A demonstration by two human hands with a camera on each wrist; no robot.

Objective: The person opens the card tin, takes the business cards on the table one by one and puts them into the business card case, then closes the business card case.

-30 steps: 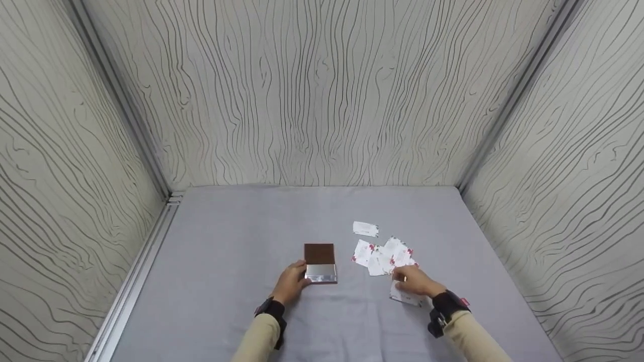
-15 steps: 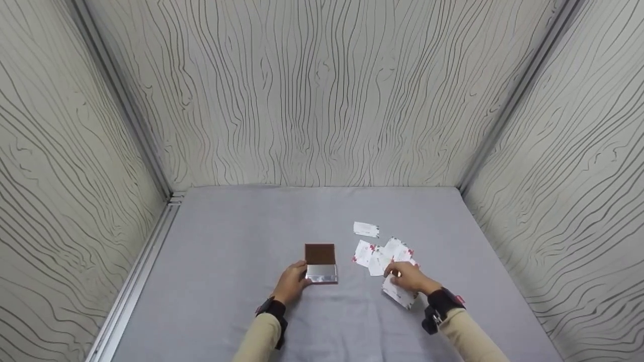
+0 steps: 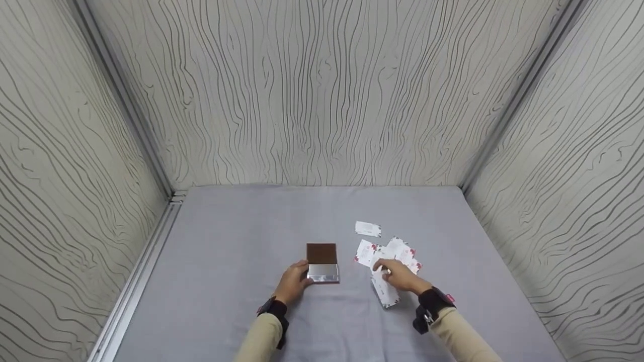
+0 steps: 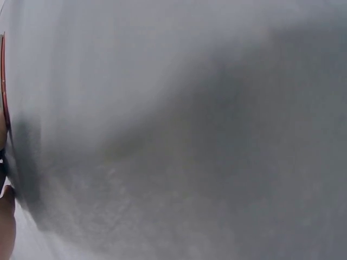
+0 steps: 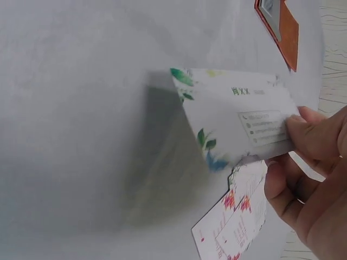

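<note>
Right hand [image 3: 401,277] pinches a printed card [image 5: 230,116] between thumb and fingers, right of the brown case [image 3: 321,253]; left hand [image 3: 292,283] grips the case's left edge. Grey cloth [image 3: 241,226] lies beneath the case; a grain-patterned wall [image 3: 322,100] stands beyond.

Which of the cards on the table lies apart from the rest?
The single card farthest back: a gap surrounds it, while the cluster of cards nearer the front lies bunched together.
</note>
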